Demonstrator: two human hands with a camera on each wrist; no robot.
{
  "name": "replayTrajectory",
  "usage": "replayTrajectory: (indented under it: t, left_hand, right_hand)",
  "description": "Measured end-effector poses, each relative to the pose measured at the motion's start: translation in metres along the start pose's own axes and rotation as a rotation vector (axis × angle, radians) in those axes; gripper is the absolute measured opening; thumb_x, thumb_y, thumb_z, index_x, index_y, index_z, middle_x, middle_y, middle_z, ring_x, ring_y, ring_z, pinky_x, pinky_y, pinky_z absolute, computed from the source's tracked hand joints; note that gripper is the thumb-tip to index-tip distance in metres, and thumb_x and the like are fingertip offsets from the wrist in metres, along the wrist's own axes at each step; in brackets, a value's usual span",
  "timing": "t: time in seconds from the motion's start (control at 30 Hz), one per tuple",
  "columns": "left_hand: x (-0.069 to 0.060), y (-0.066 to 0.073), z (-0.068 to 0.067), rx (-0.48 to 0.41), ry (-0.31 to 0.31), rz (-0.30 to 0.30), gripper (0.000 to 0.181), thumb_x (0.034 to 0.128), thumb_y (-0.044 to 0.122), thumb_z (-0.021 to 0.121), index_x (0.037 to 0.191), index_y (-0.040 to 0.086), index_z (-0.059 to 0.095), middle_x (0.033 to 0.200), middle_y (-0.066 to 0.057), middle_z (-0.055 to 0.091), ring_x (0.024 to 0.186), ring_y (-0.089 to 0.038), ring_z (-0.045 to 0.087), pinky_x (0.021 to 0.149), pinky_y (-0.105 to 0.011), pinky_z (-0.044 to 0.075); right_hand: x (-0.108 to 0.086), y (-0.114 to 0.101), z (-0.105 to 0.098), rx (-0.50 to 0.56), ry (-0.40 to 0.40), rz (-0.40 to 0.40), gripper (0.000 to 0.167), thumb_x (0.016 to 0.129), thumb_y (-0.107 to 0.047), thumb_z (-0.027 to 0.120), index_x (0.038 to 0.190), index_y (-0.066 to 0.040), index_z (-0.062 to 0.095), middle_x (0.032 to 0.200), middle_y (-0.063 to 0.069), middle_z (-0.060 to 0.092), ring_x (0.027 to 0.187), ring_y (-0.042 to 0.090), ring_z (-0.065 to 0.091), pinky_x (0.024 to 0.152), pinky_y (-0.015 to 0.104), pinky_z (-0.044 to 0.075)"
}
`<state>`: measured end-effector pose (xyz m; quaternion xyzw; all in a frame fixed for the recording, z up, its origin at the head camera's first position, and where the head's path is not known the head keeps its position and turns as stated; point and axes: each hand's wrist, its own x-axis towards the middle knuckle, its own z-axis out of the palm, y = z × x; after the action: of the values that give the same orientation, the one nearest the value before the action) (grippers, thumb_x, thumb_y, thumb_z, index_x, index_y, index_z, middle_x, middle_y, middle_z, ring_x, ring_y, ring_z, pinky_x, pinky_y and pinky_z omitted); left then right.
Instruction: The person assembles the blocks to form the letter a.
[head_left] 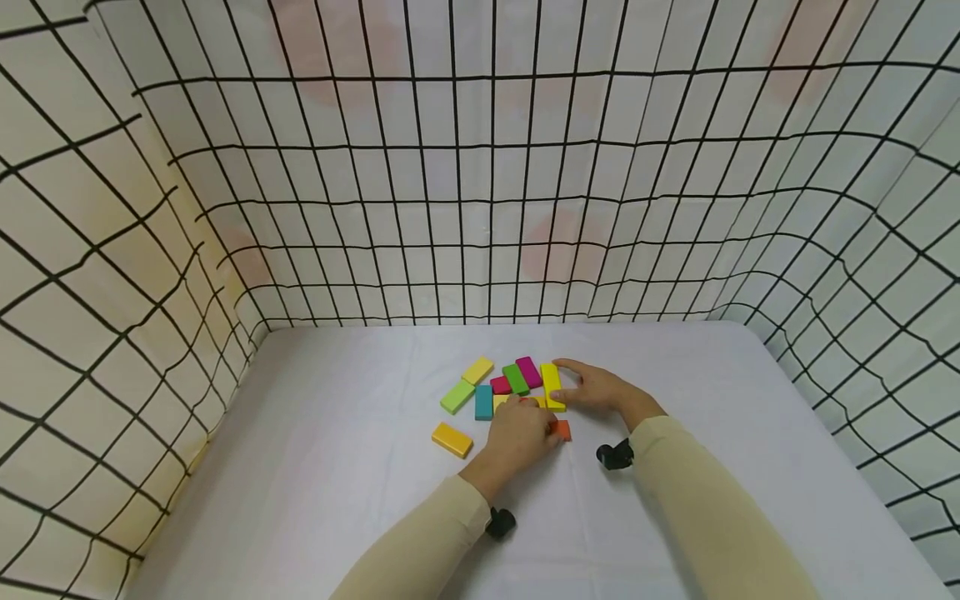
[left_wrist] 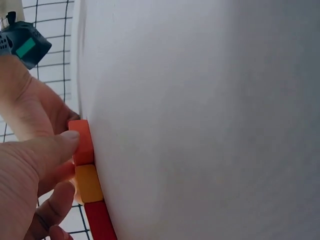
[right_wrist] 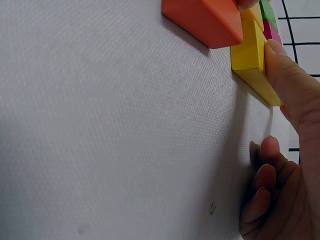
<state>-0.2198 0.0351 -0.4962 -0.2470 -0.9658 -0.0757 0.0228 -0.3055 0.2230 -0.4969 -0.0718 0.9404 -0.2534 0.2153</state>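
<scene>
My left hand is over the front of a group of coloured blocks. Its thumb and a finger pinch an orange-red block, which shows large in the right wrist view. Beside it in the left wrist view lie an amber block and a red block. At the group's right side, my right hand grips a long yellow block by its ends, thumb near, index finger far. Its other fingers curl near the cloth in the right wrist view. My left hand partly hides the middle blocks.
Magenta, green, teal, lime and pale yellow blocks lie close by. An amber block lies apart, front left. Black wire mesh walls the white table at back and sides.
</scene>
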Motion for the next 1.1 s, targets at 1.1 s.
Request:
replayTrajectory:
  t: [1.1]
  left_hand:
    - [0.011, -0.005, 0.007, -0.022, 0.049, -0.099, 0.033, 0.0863, 0.051, 0.078, 0.110, 0.029, 0.081, 0.070, 0.010, 0.069, 0.078, -0.006, 0.055, 0.078, -0.024, 0.043]
  right_hand:
    - [-0.003, 0.000, 0.002, 0.064, 0.011, -0.013, 0.081, 0.088, -0.053, 0.074, 0.156, -0.026, 0.040, 0.154, 0.025, 0.045, 0.133, 0.044, 0.048, 0.112, 0.070, 0.035]
